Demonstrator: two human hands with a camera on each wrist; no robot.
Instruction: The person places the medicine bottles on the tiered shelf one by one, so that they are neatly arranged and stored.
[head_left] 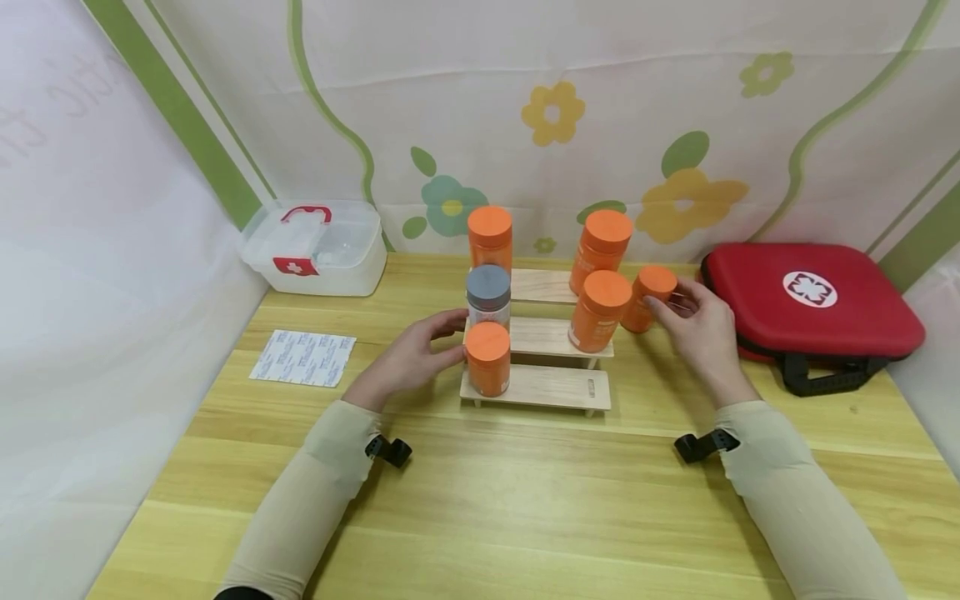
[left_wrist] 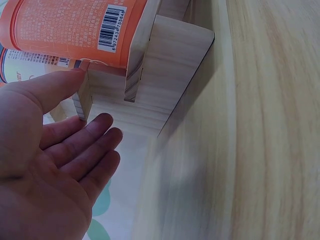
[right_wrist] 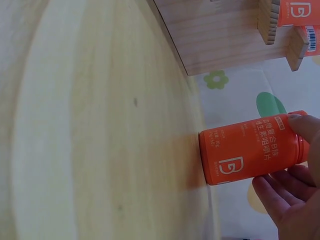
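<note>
My right hand [head_left: 701,337] pinches a small orange pill bottle [head_left: 640,313] near its cap, between thumb and fingers, just right of a three-step wooden rack [head_left: 551,383]. In the right wrist view the bottle is upright relative to the table; whether its base touches the table I cannot tell. My left hand [head_left: 412,358] is at the rack's left side with fingers extended, its thumb against or close to the front orange bottle [head_left: 488,371]. Behind that bottle stands a grey-capped bottle [head_left: 488,292]. More orange bottles stand at the top left [head_left: 491,233], top right [head_left: 600,246] and middle right [head_left: 596,312].
A clear plastic first-aid box [head_left: 345,267] stands at the back left, with a white printed blister sheet [head_left: 303,358] in front of it. A red first-aid case [head_left: 832,312] lies on the right, near my right hand. A patterned curtain [head_left: 450,108] hangs behind the table.
</note>
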